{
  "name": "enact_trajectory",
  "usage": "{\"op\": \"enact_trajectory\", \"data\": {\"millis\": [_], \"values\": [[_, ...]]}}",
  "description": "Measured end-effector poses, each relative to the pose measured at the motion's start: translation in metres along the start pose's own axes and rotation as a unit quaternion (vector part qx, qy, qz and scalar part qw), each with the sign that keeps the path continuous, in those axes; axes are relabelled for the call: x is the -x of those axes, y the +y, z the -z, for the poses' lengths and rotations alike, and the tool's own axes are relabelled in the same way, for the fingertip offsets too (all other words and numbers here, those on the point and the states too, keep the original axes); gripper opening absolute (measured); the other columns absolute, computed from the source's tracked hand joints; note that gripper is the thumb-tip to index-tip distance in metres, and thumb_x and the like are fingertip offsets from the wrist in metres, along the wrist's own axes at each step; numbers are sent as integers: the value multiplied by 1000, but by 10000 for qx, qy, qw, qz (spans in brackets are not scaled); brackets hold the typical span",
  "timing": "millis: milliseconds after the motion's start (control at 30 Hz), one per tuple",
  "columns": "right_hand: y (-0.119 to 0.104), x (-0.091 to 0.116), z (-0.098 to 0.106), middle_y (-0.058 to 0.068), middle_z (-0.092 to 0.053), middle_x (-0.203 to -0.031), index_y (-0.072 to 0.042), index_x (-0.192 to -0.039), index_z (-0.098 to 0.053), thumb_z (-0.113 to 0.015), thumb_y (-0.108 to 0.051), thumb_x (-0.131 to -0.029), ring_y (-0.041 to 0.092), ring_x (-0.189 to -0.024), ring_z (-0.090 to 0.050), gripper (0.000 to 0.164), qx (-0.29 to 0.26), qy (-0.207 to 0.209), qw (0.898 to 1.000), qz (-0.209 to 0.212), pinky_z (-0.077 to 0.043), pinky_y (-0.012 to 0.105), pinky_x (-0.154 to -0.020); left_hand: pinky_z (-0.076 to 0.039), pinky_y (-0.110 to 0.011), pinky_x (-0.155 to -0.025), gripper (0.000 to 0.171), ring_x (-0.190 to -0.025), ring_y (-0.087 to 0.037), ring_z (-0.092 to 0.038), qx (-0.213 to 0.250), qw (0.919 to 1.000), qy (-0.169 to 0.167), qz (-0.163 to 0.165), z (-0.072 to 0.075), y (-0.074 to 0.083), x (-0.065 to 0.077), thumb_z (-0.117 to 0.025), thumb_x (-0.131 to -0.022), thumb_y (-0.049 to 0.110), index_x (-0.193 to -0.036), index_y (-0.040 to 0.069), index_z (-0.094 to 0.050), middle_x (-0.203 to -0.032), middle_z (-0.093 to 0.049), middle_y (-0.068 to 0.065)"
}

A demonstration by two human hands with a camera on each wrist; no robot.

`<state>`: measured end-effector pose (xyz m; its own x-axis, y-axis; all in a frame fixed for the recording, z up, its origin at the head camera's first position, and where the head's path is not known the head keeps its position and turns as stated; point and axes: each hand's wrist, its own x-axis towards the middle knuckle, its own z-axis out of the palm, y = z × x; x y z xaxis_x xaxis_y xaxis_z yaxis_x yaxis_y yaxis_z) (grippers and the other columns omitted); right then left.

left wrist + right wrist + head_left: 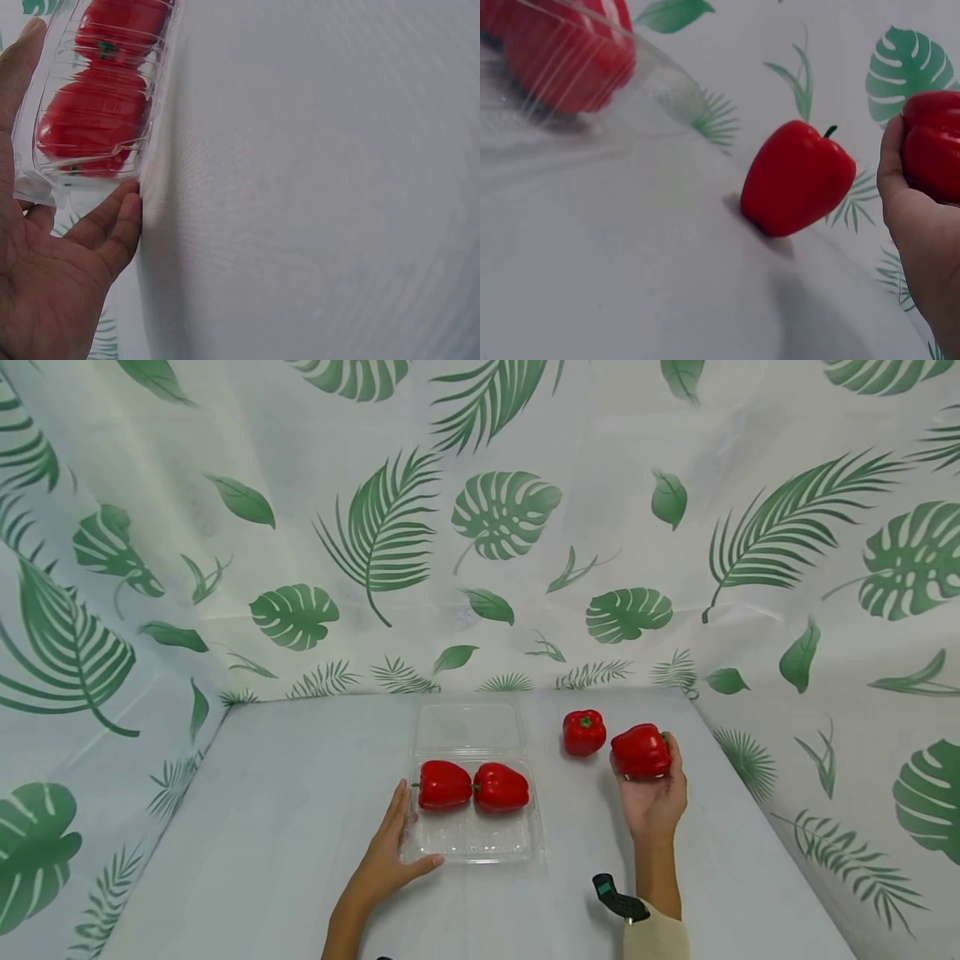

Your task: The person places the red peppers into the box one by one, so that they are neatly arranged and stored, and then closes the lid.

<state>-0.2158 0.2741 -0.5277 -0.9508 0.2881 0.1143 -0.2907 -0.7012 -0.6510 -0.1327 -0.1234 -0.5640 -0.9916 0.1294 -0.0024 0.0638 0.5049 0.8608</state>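
A clear plastic clamshell container point(476, 843) lies with its lid point(468, 727) folded back. Two red bell peppers sit side by side in it, the left one point(444, 785) and the right one point(501, 788). My left hand point(386, 860) rests against the container's left side, fingers fairly straight and thumb near the front edge. On the right, my right hand point(657, 797) grips another red bell pepper point(640, 751), also seen in the right wrist view. One more red bell pepper point(583, 732) stands on the table, just left of the held one, stem up.
The white table point(300, 777) is enclosed at the back and sides by white sheeting point(525, 577) printed with green leaves. A black wrist device point(618, 897) sits by the right sleeve.
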Motion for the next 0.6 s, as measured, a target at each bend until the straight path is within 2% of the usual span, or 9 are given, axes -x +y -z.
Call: {"op": "enact_trajectory", "data": {"millis": [167, 367, 500, 600], "values": [[1, 11, -13, -1, -30, -155, -27, -151, -25, -38, -26, -101, 21, -144, -24, 51, -259, -370, 9984, -351, -53, 37, -100, -37, -47, -111, 116, -144, -28, -36, -8, 10000, -26, 35, 1, 0, 1, -84, -71, 46, -158, 25, -11, -165, -4, 11], [10, 24, -31, -1, -28, -155, -25, -151, -20, -34, -30, -104, 22, -143, -26, 50, -210, -661, 9951, -704, -54, 37, -100, -36, -47, -112, 117, -146, -28, -32, -41, 10000, -19, 47, 2, 0, 1, -85, -71, 46, -158, 25, -10, -165, -3, 12], [19, 28, -41, 1, -27, -157, -24, -154, -16, -27, -26, -105, 25, -146, -27, 51, -203, -1251, 9876, -921, -48, 39, -107, -36, -47, -112, 116, -146, -28, -32, -25, 10000, -2, -46, 0, -2, 0, -84, -71, 46, -159, 24, -10, -165, -2, 11], [24, 31, -46, 4, -30, -158, -22, -155, -16, -25, -23, -104, 28, -146, -30, 52, -173, -1722, 9791, -1068, -47, 39, -107, -35, -46, -113, 115, -145, -28, -34, 49, 9999, 14, -131, -1, -3, 0, -84, -72, 45, -159, 23, -10, -165, -3, 11]]}}
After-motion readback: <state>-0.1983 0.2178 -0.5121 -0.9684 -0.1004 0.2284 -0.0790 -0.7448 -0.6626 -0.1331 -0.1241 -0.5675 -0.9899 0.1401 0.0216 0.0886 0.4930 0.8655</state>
